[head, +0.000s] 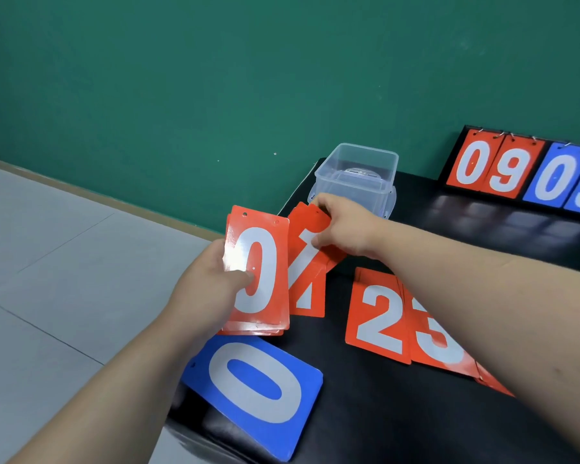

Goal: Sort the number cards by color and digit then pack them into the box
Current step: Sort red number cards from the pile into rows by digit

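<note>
Box (357,175): clear plastic tub, open on top, parked at the far left corner of the black table (466,236). Using it as the anchor for everything else.
Left hand (211,279): sat nearer the camera than the box and off to its left. Fingers were tucked behind the red 0 stack (258,272), with the thumb pressed on the front card.
Red 0 stack: several cards squared up and held clear of the table, in front of the box and a bit left of it.
Right hand (345,229): directly in front of the box, overlapping its near wall in view. It pinched the top end of the red 1 cards (307,283).
Red 1 cards: a few, fanned and tilted, straight in front of the box. Their left edge was tucked behind the 0 stack. Couldn't tell if the lowest one rested on the table.
Red 2 card (377,316): flat on the table, closer to the camera than the box.
Red 3 card (432,336): same row, further right, with the 2 overlapping its left edge and the right forearm partly covering it.
Blue 0 card (255,383): flat and turned sideways-ish, the card farthest from the box on the camera side.
Scoreboard (523,172): well right of the box, against the green wall (215,78). It showed red 0, red 9, blue 0 and a cut-off blue digit.
</note>
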